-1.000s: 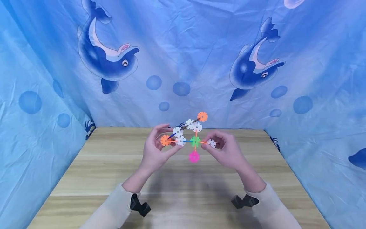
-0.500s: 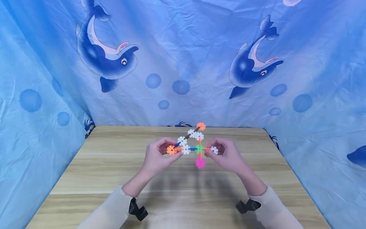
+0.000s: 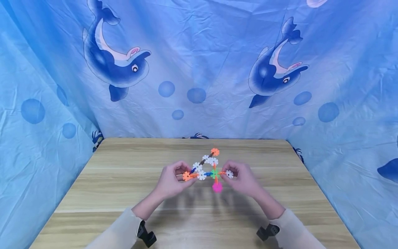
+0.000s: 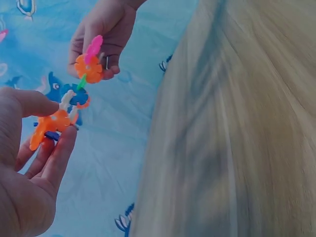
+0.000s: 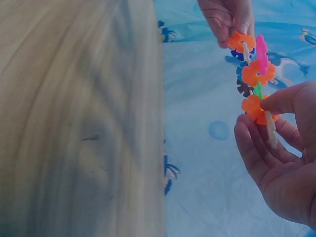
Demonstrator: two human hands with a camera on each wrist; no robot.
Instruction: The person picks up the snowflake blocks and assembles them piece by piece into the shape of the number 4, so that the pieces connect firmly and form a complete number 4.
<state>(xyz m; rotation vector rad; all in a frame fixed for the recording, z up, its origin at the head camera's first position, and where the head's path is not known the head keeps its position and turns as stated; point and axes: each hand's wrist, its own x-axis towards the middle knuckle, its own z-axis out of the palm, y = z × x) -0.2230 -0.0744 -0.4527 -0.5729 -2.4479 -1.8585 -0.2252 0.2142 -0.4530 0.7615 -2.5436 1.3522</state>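
Note:
Between the two hands is a figure of interlocking snowflake discs, held above the table. A green disc point(image 3: 215, 173) forms its centre, with a pink disc point(image 3: 217, 187) below and an orange disc point(image 3: 215, 151) at the far tip. My left hand point(image 3: 172, 180) pinches the left end, near another orange disc point(image 4: 54, 120), between thumb and fingers. On the opposite side my right hand point(image 3: 243, 178) pinches an orange disc point(image 5: 254, 108) beside the white end disc point(image 3: 229, 174). Fingers hide parts of both ends.
The wood-grain table point(image 3: 93, 197) lies under the hands and carries their shadows. A blue curtain point(image 3: 199, 62) printed with dolphins and bubbles encloses its back and sides. Each wrist wears a black camera.
Both hands have come down and toward the person with the disc figure, closer to the tabletop. The figure now looks flatter. Both holds stay the same.

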